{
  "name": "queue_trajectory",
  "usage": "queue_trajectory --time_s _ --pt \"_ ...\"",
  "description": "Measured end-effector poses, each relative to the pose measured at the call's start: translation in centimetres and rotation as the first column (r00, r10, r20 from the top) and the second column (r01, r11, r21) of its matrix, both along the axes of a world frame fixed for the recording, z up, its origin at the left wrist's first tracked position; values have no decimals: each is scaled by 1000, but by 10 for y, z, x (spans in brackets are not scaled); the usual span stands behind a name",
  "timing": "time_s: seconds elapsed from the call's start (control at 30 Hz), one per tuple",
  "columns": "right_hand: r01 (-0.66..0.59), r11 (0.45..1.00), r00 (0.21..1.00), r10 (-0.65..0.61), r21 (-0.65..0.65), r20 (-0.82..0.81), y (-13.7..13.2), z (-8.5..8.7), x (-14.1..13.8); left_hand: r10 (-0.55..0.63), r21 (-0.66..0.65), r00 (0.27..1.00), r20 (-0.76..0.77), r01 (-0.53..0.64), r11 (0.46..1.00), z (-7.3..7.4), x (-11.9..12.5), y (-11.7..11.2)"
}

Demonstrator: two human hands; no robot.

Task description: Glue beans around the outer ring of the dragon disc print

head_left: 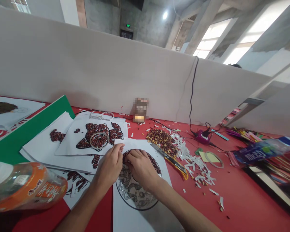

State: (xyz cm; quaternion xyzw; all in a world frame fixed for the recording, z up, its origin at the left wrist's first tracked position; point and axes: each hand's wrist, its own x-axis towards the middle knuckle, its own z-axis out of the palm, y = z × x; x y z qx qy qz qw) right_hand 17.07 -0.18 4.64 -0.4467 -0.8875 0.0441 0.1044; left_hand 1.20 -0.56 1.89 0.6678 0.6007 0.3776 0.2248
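A white sheet (120, 219) lies in front of me, printed with a round dragon pattern (132, 191). Dark red beans (156, 164) line the upper edge of its circle. My right hand (140, 167) rests over the upper part of the circle, its fingers bent down and closed together; whatever they hold is hidden. Beside it, at the circle's upper left edge, my left hand (114, 161) is closed with thumb and fingers pressed together, and I cannot make out what is between them. A yellow utility knife (174, 161) with its blade out lies right of the sheet.
Beyond the knife are a pile of mixed beans (159, 138) and white paper scraps (186, 151). A bean-covered picture with a tape roll (99, 141) lies left. A plastic jar (31, 187) stands near left, a purple power socket (203, 137) right, by a blue plastic package (261, 151).
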Motion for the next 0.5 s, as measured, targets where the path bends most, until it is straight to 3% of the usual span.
queue_trajectory --time_s 0.13,0.27,0.5 --pt "31 999 999 -32 -26 -36 0 3 1 -3 -1 1000 2 3 1000 0 0 1" --pt "27 999 997 -25 29 -74 -7 6 6 -15 11 1000 7 15 1000 -1 0 1" --pt "-102 985 985 80 142 154 -22 2 10 -20 0 1000 14 20 1000 -3 0 2"
